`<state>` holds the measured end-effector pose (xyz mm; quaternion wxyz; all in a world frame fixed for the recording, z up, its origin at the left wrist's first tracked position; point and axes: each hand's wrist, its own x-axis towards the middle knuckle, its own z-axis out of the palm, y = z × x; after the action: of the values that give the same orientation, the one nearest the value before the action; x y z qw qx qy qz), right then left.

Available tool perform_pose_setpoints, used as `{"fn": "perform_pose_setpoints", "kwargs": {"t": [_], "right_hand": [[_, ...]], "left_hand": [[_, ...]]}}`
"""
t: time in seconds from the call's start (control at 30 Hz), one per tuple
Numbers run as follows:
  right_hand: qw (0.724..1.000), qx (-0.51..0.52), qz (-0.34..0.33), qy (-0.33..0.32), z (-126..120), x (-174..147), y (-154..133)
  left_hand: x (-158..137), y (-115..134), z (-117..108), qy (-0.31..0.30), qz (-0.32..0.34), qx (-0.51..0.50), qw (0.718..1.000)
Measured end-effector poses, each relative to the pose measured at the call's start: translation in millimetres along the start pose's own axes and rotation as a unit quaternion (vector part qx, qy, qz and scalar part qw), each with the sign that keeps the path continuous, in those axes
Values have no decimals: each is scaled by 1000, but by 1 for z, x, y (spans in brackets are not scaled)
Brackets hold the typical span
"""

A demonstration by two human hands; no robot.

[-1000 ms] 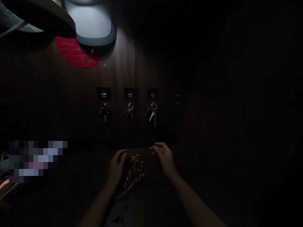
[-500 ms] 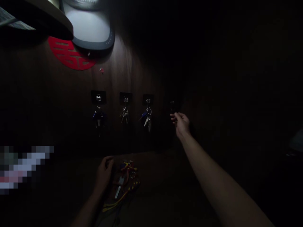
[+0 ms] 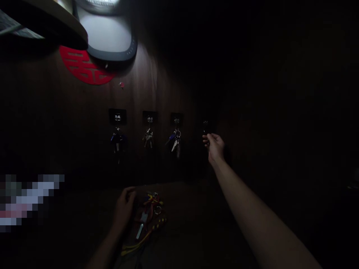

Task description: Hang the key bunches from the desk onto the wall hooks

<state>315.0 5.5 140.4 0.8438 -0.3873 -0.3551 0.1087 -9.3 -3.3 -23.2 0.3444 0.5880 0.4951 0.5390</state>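
Observation:
My right hand (image 3: 215,145) reaches to the rightmost hook (image 3: 205,122) on the dark wood panel. Its fingertips are pinched together just below the hook; darkness hides what they hold. My left hand (image 3: 125,203) rests low on the dark surface, fingers loosely bent and thumb apart, with nothing seen in it. Close beside it lies a key bunch (image 3: 153,200) with a ring, red and yellow pieces, a metal-bladed key (image 3: 141,226) and a yellow cord (image 3: 140,243). To the left of my right hand, a key bunch (image 3: 176,140) with a blue fob hangs from another hook.
Two more key bunches hang further left, one with silver keys (image 3: 148,138) and one dark with blue (image 3: 117,141). Above them are a red paper-cut ornament (image 3: 86,73) and a lit grey-white device (image 3: 109,35). A dark rounded object (image 3: 56,22) juts in at upper left.
Both hands hold nearly the same places. The whole view has shifted very slightly, with the wall and keys a little lower in the picture.

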Motion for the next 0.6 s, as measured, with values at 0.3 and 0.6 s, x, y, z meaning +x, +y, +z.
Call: {"fn": "perform_pose_setpoints", "kwargs": {"t": [0.3, 0.6], "right_hand": [[997, -11, 77, -12, -6, -2, 17], [988, 9, 153, -36, -21, -32, 43]], "left_hand": [[0, 1, 1, -4, -2, 14, 1000], [0, 3, 1, -17, -5, 19, 1000]]}}
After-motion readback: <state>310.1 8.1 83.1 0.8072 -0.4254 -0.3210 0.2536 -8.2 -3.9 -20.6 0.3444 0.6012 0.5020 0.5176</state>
